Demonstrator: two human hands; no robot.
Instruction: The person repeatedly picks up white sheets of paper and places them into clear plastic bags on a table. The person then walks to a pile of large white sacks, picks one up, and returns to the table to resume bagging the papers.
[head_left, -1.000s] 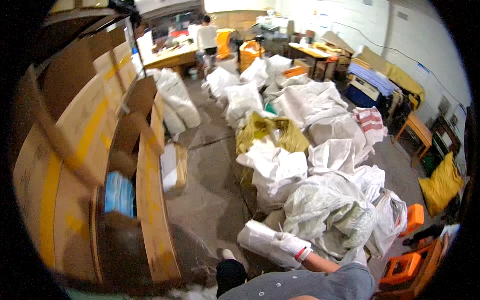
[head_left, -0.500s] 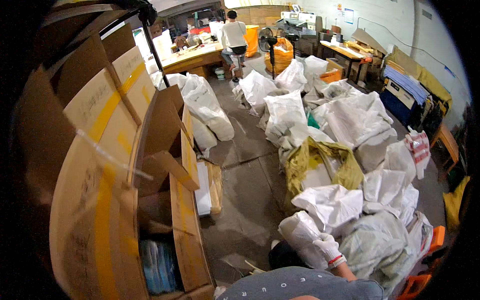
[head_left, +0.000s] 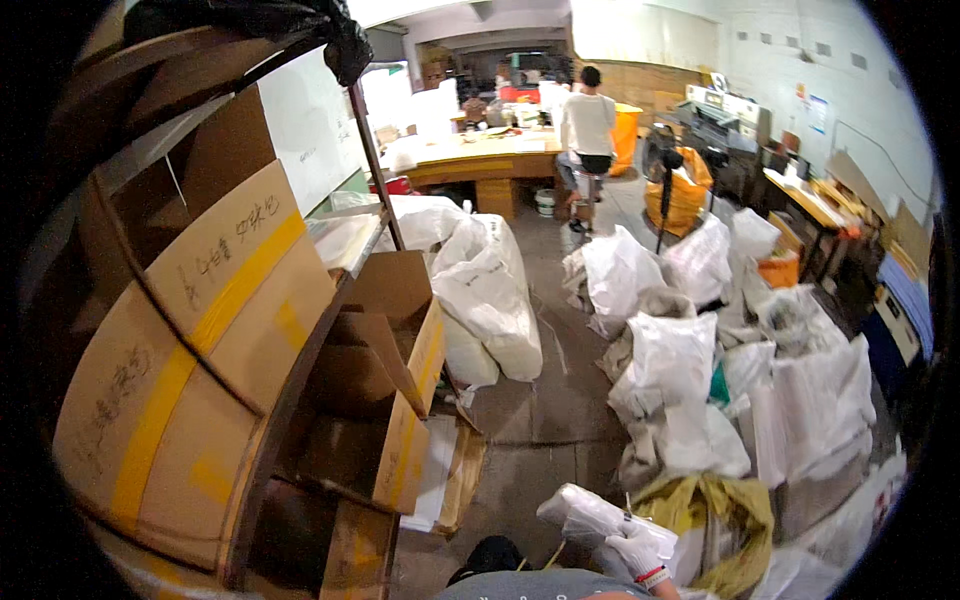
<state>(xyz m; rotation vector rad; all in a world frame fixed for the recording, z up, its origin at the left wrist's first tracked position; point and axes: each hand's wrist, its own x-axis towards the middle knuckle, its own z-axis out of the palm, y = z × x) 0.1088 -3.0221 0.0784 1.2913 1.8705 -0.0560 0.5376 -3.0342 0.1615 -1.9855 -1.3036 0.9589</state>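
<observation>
My right hand (head_left: 637, 552), in a white knit glove with a red band and a pale bracelet at the wrist, is closed on a shiny white plastic-wrapped bundle (head_left: 583, 510). The bundle lies slantwise in front of my body, above the floor. Just right of it sits a yellow-green woven sack (head_left: 752, 510) with its mouth spread. My left hand is outside the picture. A dark shoe or trouser leg (head_left: 490, 556) shows at the lower edge.
White sacks (head_left: 668, 365) crowd the right side; more sacks (head_left: 483, 290) stand left of the aisle (head_left: 540, 420). Cardboard boxes (head_left: 215, 350) fill a rack at left. Ahead are a standing fan (head_left: 664, 170), a work table (head_left: 480, 150) and a person (head_left: 588, 125) on a stool.
The view has moved forward along the aisle and swung left. My right hand, earlier over a white sack among the others, now holds the bundle beside the yellow-green sack.
</observation>
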